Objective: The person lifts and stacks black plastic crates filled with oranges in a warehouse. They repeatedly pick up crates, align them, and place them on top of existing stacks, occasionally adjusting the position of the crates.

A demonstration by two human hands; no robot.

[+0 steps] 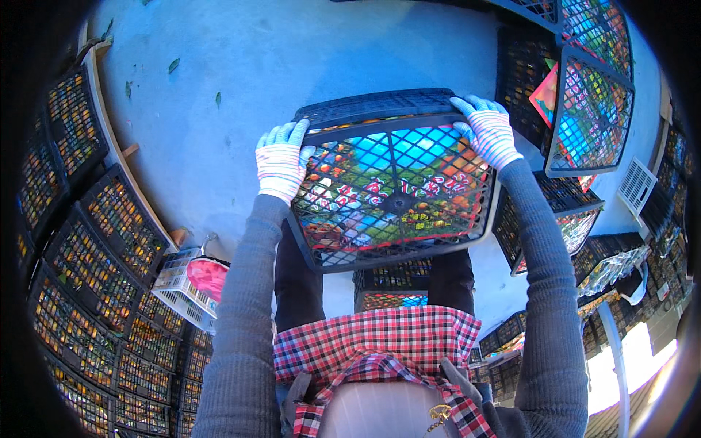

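A black plastic crate (pixel 378 101) is between my hands in front of my legs. Its lattice lid (pixel 398 202) faces up over a colourful printed sheet (pixel 424 142) that bears writing and fruit pictures. Some orange shows in the narrow gap between lid and crate wall. My left hand (pixel 280 161), in a striped knit glove, grips the far left corner. At the far right corner, my right hand (pixel 487 128) has its fingers over the rim and its thumb on the lid. Whether the crate's underside rests on anything is hidden.
Crates of orange fruit (pixel 90 263) fill the left side behind a wooden rail (pixel 118 148). Several lidded crates (pixel 594 115) stand at the right. A white plastic basket (pixel 186 306) with a pink item (pixel 208 276) sits by my left arm. Another crate (pixel 394 276) lies between my legs.
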